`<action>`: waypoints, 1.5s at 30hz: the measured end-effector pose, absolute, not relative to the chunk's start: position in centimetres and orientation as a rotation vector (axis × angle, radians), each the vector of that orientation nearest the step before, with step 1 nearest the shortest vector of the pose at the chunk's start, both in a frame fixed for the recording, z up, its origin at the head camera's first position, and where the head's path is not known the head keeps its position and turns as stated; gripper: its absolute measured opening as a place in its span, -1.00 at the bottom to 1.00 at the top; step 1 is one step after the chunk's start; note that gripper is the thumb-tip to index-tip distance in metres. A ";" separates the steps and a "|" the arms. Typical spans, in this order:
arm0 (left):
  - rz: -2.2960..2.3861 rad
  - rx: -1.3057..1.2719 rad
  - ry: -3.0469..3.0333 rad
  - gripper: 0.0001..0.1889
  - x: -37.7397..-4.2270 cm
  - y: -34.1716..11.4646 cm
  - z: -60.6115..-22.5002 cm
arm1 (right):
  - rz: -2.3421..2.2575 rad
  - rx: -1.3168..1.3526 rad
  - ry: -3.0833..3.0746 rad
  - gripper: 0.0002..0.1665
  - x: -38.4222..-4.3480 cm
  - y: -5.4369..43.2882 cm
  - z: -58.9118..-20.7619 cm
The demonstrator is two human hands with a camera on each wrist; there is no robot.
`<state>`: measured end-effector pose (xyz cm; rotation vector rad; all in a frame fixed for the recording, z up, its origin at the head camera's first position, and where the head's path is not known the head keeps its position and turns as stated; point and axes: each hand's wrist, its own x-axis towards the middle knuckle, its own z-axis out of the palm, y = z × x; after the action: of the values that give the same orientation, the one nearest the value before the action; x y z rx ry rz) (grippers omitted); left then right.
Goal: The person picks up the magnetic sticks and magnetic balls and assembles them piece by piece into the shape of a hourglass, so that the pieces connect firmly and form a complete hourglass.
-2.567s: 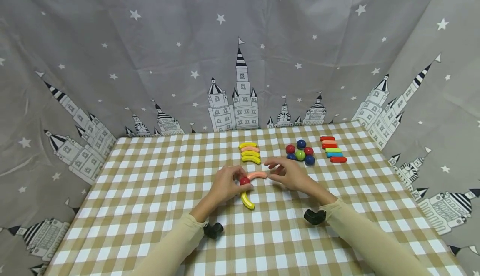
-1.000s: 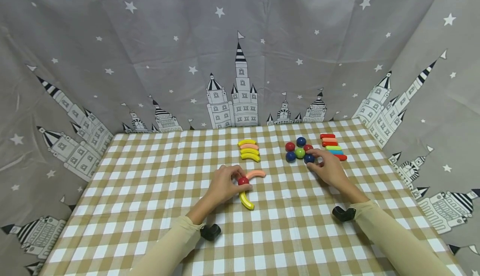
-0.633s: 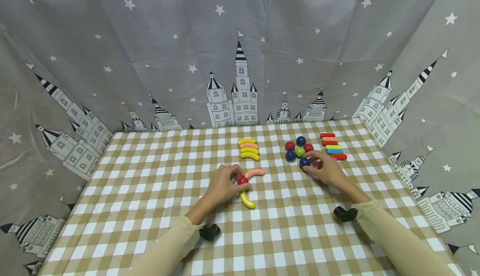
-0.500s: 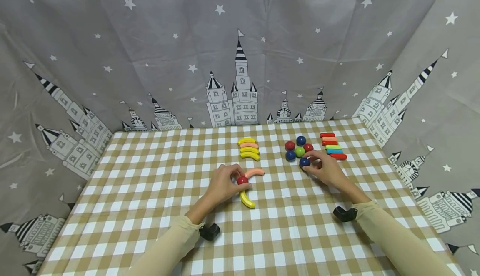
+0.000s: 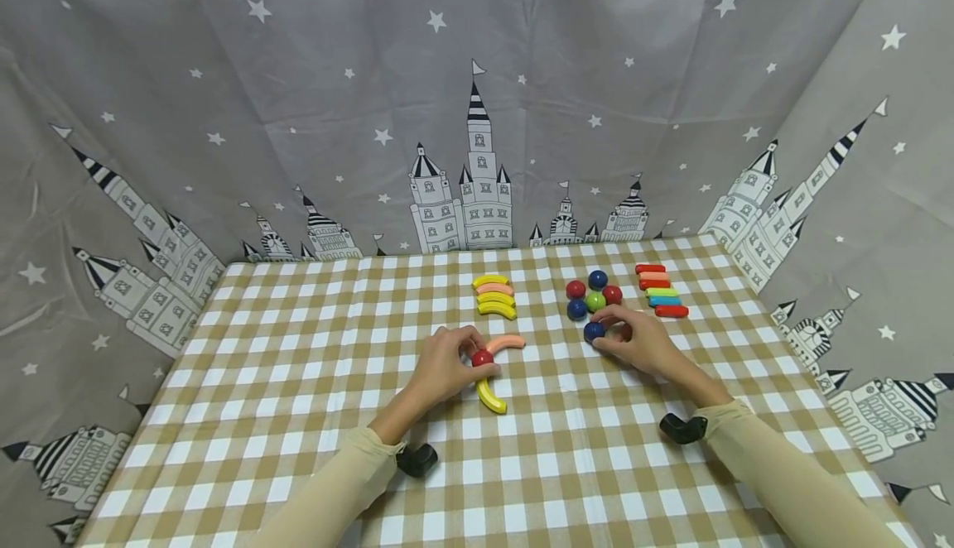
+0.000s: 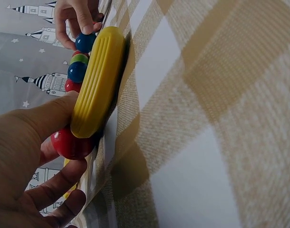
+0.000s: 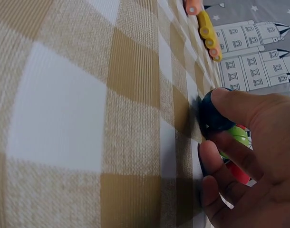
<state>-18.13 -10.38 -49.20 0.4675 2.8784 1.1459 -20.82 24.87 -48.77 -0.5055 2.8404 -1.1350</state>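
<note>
Head view: the right hand (image 5: 641, 343) pinches a glossy blue ball (image 5: 594, 332) between thumb and fingertips, just beside a cluster of five balls (image 5: 595, 302); whether it is off the checked tablecloth (image 5: 298, 349) is unclear. The left hand (image 5: 445, 363) pinches a red ball (image 5: 483, 358), which meets the ends of a curved yellow rod (image 5: 492, 399) and a curved salmon-pink rod (image 5: 508, 342). Such smooth spheres would probably roll from a loose pinch, so thumb and fingers should oppose across the middle, the right hand avoiding the cluster, the left bracing lightly lest the rods swivel. Farther off lie stacked curved rods (image 5: 495, 298) and a row of straight rods (image 5: 663, 300). No brand, label or lettering is legible; the grey curtain (image 5: 343, 35) bears only printed castles and stars.
</note>
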 end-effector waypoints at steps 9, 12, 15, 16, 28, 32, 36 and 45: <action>1.072 0.499 2.899 -0.62 -18.4 -10.1 -49.0 | -1.144 -0.480 2.838 -0.58 -20.7 25.0 -48.8; 1.040 0.527 2.893 -0.57 -18.6 -10.1 -48.8 | -1.151 -0.476 2.829 -0.58 -20.7 25.0 -48.9; 1.070 0.546 2.843 -0.53 -18.9 -9.9 -48.4 | -1.155 -0.472 2.820 -0.58 -20.7 25.1 -49.1; 1.087 0.563 2.822 -0.52 -19.1 -9.8 -48.3 | -1.155 -0.474 2.819 -0.59 -20.7 25.1 -49.1; 1.088 0.820 2.711 -0.54 -21.3 -8.5 -47.5 | -1.153 -0.500 2.833 -0.58 -20.9 24.9 -48.9; 1.039 0.879 2.709 -0.61 -22.0 -8.2 -47.6 | -1.147 -0.505 2.833 -0.58 -20.9 24.9 -49.0; 0.981 0.913 2.718 -0.68 -22.5 -8.0 -47.6 | -1.146 -0.501 2.834 -0.58 -20.9 24.9 -49.0; 0.922 0.879 2.701 -0.79 -22.7 -7.5 -47.4 | -1.140 -0.489 2.835 -0.58 -20.9 24.9 -49.1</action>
<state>-22.72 -7.50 -47.41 0.8789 2.7014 0.9225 -20.90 24.94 -49.09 -0.4890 2.8354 -1.1397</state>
